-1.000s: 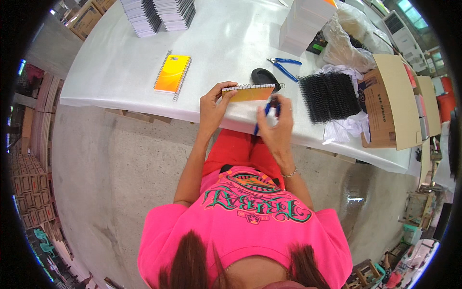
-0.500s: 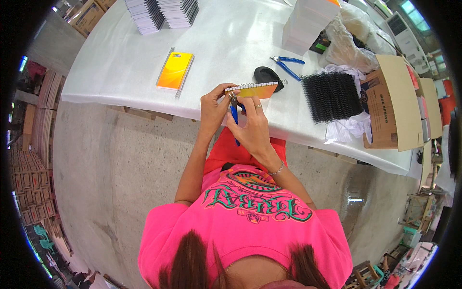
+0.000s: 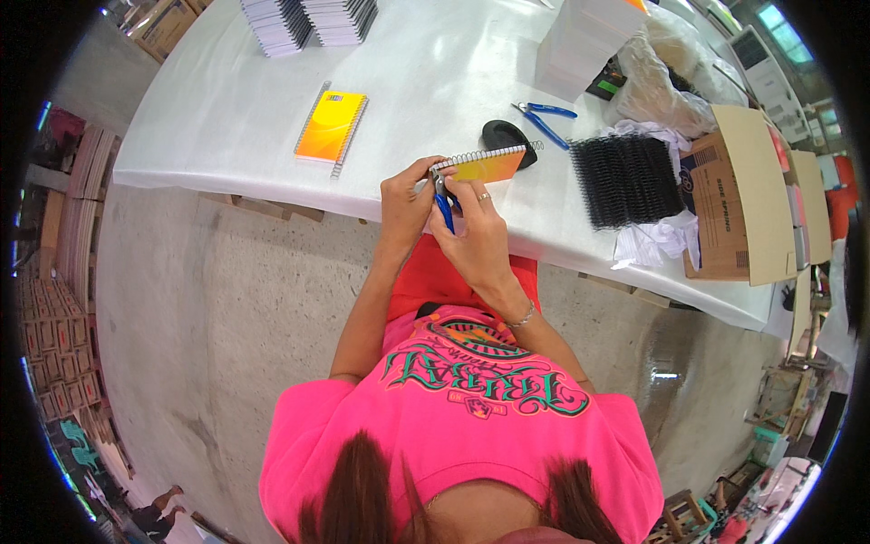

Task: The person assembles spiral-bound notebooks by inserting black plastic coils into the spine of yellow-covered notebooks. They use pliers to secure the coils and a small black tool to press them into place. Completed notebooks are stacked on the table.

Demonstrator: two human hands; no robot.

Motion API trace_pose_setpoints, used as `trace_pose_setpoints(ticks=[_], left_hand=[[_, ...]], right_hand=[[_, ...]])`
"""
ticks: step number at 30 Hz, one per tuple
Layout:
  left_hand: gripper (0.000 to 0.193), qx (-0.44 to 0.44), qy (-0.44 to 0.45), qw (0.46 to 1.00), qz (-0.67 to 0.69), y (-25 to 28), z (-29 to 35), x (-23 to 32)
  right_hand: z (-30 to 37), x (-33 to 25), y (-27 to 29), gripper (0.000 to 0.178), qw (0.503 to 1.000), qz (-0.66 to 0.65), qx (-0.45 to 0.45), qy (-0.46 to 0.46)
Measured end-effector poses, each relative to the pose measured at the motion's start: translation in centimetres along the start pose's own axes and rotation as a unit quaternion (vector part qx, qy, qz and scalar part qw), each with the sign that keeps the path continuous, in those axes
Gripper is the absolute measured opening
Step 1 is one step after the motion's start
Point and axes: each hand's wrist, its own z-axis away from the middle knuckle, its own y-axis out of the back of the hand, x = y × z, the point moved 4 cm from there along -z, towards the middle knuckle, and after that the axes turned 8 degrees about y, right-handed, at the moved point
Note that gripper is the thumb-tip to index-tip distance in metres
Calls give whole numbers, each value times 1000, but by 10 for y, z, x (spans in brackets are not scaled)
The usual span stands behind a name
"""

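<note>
A small yellow-orange spiral notebook (image 3: 494, 167) is held up at the table's front edge, its coil along the top. My left hand (image 3: 406, 201) grips its left end between thumb and fingers. Blue-handled cutting pliers (image 3: 443, 207) are in my right hand (image 3: 477, 232), their jaws against the coil's left end, by my left fingertips. Whether the jaws close on the wire is too small to tell. Loose coil sticks out past the notebook's right end, over a black rounded object (image 3: 504, 136). Another yellow-orange notebook (image 3: 332, 129) lies to the left, with wire protruding from its coil.
Blue-handled nippers (image 3: 547, 112) lie beyond the notebook. To the right are a pile of black spiral coils (image 3: 625, 183) on white paper and an open carton (image 3: 718, 210). Stacked spiral notebooks (image 3: 337, 20) and a tall white stack (image 3: 584, 50) stand at the back of the table (image 3: 208, 118).
The pliers' handles have swung up, nearer my right palm, while the jaws stay at the coil's left end. Part of a person has come into sight at the lower left.
</note>
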Motion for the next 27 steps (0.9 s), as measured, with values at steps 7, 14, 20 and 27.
trace_pose_setpoints(ticks=[7, 14, 20, 27], left_hand=[[20, 21, -41, 999, -22, -6, 0, -4], [20, 73, 119, 990, -14, 47, -11, 25], [33, 251, 55, 963, 82, 118, -48, 33], [30, 321, 89, 942, -50, 145, -71, -42]], right_hand=[[-5, 31, -4, 35, 654, -649, -120, -369], [-11, 71, 65, 26, 958, -152, -32, -243], [8, 136, 81, 32, 948, 284, 62, -130], [12, 137, 75, 35, 956, 268, 62, -106]])
